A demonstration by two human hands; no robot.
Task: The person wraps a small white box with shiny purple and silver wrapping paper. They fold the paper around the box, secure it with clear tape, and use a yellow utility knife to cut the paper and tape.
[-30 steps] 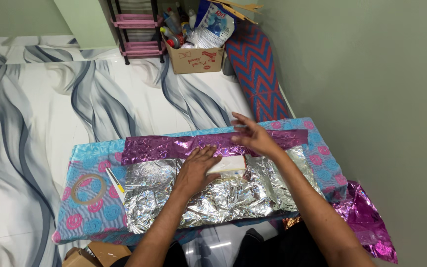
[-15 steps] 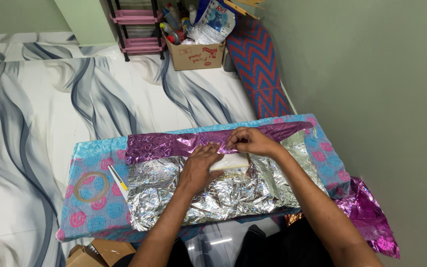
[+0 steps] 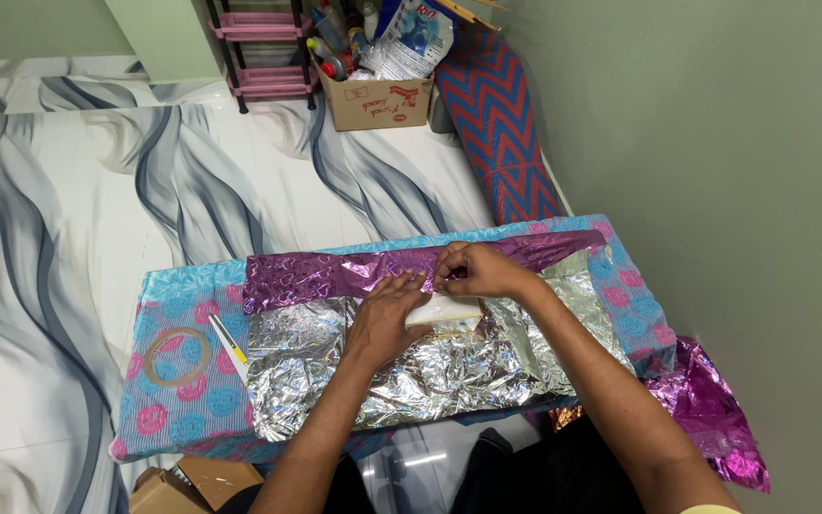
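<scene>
Low table covered with a blue cloth printed with pink and blue rounds (image 3: 183, 295): set close to the green wall on the right, its near edge at the person's knees.

Crinkled sheet of foil wrapping paper, silver side up (image 3: 430, 371): spread over the middle and right of the table, its near edge running along the table's near edge. Its far edge is folded over as a purple strip (image 3: 325, 276) across the far part of the table.

Small flat white box (image 3: 444, 309): lying on the foil near the centre, just short of the purple strip.

Left hand (image 3: 382, 319): laid palm down, fingers spread, pressed on the foil and on the left end of the box.

Right hand (image 3: 478, 271): fingertips pinched on the purple strip just beyond the box.

Ring of clear adhesive tape (image 3: 175, 355): flat on the bare cloth at the left, well apart from the hands.

Yellow-and-white cutter (image 3: 228, 343): between the tape and the foil's left edge.

Crumpled purple foil (image 3: 711, 419): on the floor, near right.

Marbled white and grey floor (image 3: 97, 181): open beyond and left of the table.
</scene>
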